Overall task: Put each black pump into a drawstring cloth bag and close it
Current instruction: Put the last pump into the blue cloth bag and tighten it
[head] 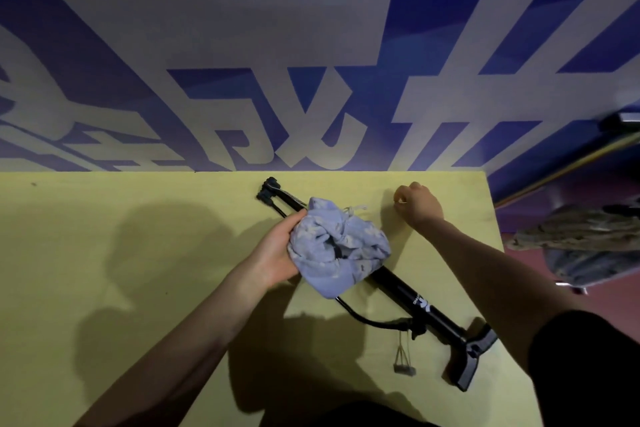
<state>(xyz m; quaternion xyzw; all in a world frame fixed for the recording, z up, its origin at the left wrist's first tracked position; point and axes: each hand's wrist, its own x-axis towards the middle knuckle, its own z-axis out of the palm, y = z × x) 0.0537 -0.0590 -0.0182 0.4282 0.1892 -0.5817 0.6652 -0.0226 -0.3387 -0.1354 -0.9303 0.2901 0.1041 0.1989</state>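
Note:
A long black pump (412, 298) lies diagonally on the yellow table (104, 253), its foot base at the near right and its hose end at the far middle. A bunched light-blue drawstring bag (339, 246) sits over the pump's middle; a white cord shows at its top. My left hand (277, 250) grips the bag's left side. My right hand (419, 203) is a closed fist on the table to the right of the bag, pinching a thin white cord. The pump's middle is hidden by the bag.
A small grey tag on strings (403, 362) hangs from the pump's hose near the front. A blue and white patterned wall (277, 45) rises behind the table. Off the right edge stands a chair with patterned cloth (581, 239).

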